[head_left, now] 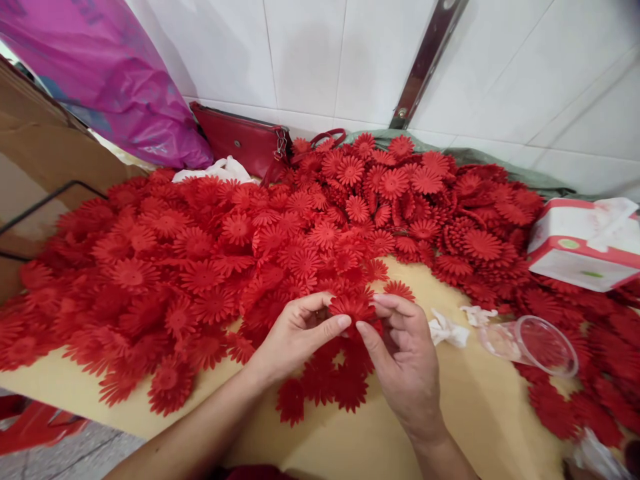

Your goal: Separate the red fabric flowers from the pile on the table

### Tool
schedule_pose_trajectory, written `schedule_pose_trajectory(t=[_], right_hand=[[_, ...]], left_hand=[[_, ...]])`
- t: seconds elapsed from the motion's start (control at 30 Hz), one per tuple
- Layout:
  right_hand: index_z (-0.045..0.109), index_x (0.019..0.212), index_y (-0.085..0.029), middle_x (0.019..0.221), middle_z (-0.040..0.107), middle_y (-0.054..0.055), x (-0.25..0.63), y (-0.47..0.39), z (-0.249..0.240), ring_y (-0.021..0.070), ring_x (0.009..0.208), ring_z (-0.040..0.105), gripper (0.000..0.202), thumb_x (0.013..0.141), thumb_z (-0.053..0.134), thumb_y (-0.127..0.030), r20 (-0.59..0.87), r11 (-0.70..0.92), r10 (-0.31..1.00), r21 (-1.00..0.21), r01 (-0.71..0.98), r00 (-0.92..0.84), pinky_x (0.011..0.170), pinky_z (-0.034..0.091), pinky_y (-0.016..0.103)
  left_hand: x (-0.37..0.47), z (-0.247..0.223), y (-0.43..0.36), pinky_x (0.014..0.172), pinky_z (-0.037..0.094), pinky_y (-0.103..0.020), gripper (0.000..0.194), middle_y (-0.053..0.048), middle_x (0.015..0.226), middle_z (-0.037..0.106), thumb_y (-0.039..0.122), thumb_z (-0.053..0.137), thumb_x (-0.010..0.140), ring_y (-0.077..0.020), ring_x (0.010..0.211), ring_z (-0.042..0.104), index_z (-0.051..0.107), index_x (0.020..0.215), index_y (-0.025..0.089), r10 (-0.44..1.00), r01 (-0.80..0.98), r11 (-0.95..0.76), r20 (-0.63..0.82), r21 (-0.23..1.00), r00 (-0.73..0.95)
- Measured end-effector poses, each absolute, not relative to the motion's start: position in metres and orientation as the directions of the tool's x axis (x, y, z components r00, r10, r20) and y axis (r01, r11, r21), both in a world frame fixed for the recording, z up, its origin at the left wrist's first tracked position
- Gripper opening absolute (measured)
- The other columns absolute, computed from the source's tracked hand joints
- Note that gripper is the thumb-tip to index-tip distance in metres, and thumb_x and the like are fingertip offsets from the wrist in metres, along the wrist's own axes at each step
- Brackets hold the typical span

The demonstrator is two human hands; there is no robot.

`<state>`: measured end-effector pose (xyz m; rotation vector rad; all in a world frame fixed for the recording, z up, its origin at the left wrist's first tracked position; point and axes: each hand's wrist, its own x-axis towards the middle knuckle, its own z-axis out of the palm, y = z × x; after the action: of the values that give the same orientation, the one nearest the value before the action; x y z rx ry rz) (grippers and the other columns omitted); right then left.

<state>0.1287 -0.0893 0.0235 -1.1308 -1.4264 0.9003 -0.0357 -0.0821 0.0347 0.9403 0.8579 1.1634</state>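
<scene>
Between both hands, above the near middle of the table, is a red artificial flower piece (353, 307) with narrow pointed petals. My left hand (297, 331) pinches its left side between thumb and forefinger. On the right side, my right hand (400, 350) grips the petals with thumb and fingertips. Whether it is one layer or several stacked together I cannot tell. Loose red flower pieces (327, 383) lie on the table just below the hands. A large heap of the same pieces (165, 267) spreads to the left and behind.
A tissue box (585, 243) sits at the right on more red pieces. Near it are a clear plastic cup (547, 347) on its side and crumpled tissue (447, 329). A red purse (235, 143) and a purple bag (125, 87) stand at the back, beside the tiled wall (310, 60).
</scene>
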Motion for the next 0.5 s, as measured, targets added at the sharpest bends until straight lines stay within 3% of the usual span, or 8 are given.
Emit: schedule_pose_trajectory(t=[0.2,0.33,0.5], right_hand=[[0.06,0.126,-0.03,0.122,0.057,0.005,0.1307,-0.0873,0.0249,0.0174,0.12,0.056,0.04,0.092,0.065,-0.009,0.518,0.529,0.847,-0.801,0.281,-0.121,0.106,0.049,0.035],[0.061,0.129,-0.028,0.126,0.056,0.006,0.1292,-0.0861,0.0283,0.0176,0.121,0.055,0.041,0.092,0.066,-0.01,0.534,0.552,0.829,-0.734,0.397,-0.166,0.107,0.047,0.035],[0.059,0.132,-0.031,0.129,0.054,0.006,0.1271,-0.0863,0.0305,0.0162,0.12,0.056,0.046,0.093,0.065,-0.008,0.575,0.582,0.803,-0.699,0.415,-0.156,0.105,0.049,0.033]], left_hand=[[-0.036,0.0367,-0.083,0.072,0.047,-0.021,0.02,0.002,0.074,0.061,0.025,0.079,0.084,-0.0091,0.071,0.054,0.065,0.074,0.015,0.997,-0.28,0.002,0.02,0.96,0.076],[-0.0357,0.0341,-0.0833,0.068,0.043,-0.02,0.029,0.004,0.069,0.055,0.028,0.08,0.083,-0.0086,0.067,0.048,0.059,0.067,0.015,0.999,-0.22,-0.014,0.024,0.975,0.044],[-0.0355,0.0319,-0.0842,0.067,0.041,-0.022,0.03,0.003,0.069,0.055,0.032,0.08,0.082,-0.0094,0.067,0.047,0.059,0.068,0.016,0.998,-0.212,-0.005,0.018,0.977,0.06]])
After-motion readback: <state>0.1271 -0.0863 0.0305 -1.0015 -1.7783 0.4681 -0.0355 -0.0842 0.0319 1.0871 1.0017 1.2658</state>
